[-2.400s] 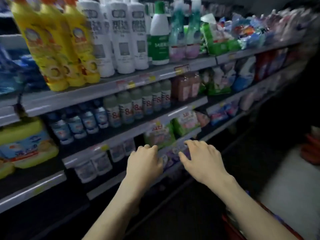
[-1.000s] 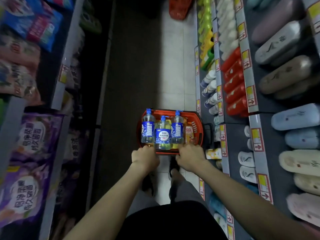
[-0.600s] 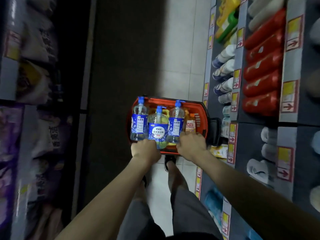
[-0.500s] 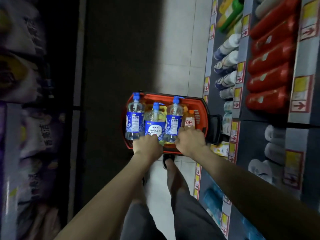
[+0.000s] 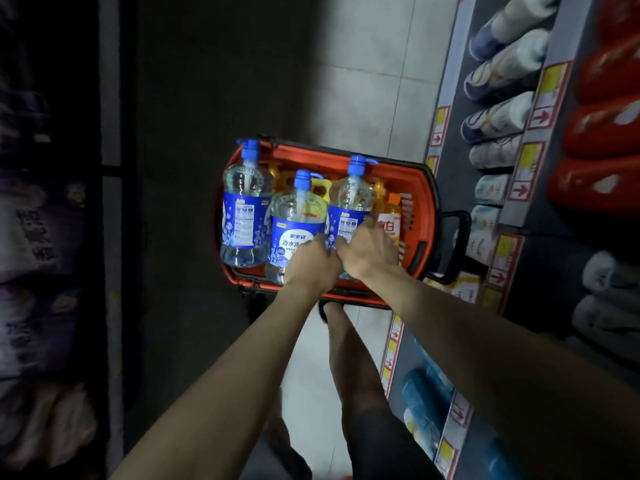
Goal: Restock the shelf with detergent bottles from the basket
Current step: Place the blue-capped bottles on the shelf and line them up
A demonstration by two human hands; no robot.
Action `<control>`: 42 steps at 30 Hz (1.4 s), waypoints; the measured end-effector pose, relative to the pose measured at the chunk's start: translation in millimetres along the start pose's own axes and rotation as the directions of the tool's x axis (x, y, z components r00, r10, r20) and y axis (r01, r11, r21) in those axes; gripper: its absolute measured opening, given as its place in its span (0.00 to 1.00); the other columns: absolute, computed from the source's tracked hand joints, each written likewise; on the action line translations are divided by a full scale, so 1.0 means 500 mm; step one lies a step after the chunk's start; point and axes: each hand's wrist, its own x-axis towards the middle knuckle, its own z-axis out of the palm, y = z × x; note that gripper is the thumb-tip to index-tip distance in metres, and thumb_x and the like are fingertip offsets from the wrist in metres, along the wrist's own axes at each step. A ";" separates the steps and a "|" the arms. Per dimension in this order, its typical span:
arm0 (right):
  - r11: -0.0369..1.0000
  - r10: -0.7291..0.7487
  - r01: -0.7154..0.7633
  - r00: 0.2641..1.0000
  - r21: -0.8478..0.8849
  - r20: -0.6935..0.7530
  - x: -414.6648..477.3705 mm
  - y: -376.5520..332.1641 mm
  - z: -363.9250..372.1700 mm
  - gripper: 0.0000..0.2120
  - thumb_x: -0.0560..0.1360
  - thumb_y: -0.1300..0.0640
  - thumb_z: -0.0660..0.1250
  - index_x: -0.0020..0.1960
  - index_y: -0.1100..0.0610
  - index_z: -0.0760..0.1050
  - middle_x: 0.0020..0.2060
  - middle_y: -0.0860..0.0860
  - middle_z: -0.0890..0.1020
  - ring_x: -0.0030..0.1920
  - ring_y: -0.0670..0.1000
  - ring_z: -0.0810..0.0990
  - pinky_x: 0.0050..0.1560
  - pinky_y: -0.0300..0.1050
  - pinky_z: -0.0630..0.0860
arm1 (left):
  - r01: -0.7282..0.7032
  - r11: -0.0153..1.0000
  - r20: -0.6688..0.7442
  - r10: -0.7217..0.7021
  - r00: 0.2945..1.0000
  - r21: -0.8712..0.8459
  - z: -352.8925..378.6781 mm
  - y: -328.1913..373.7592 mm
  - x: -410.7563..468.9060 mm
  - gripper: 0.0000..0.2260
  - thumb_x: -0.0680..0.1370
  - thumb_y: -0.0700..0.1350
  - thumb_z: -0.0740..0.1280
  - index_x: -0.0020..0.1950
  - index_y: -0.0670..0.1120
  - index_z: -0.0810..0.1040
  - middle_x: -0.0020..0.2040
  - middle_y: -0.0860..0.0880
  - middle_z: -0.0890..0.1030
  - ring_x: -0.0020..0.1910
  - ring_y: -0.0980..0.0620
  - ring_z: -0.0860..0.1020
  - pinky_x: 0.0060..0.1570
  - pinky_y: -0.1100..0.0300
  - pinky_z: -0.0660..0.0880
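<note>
Three clear detergent bottles with blue labels and blue pump caps stand in a row in the red basket on the floor. The middle bottle is by the near edge, the right bottle just beside it and touching. The left bottle is against the basket's left edge, untouched.

All three look upright, long axis vertical, caps up and toward the far edge from where I look. They sit straight ahead and below me, arms reaching down.

My left hand is low on the middle bottle, fingers curled round its lower label. My right hand lies on the right bottle's lower label, fingers bent against it. I can't tell if that grip is closed. The hands are pressed close, knuckles nearly touching. Each is on its own bottle, neither nearer.

Next move, I'd guess: lift straight up along the bottle axis, since the bottles are packed tight. Low grips could let the tall tops tip.

Yellow bottles are packed behind the row. A small white-labelled bottle stands at the basket's right edge, past my right hand. The black basket handle sticks out to the right. The right shelf holds red bottles. The dark left shelf has purple packs.
</note>
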 end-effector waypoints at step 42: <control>0.530 -0.319 -0.400 0.723 0.748 0.613 0.032 0.235 -0.028 0.31 0.68 0.57 0.82 0.69 0.59 0.79 0.64 0.62 0.84 0.66 0.63 0.83 0.66 0.62 0.78 | 0.215 0.455 0.252 0.022 0.967 -0.864 0.052 -0.011 0.027 0.19 0.81 0.60 0.69 0.64 0.48 0.82 0.56 0.47 0.88 0.56 0.47 0.86 0.59 0.45 0.82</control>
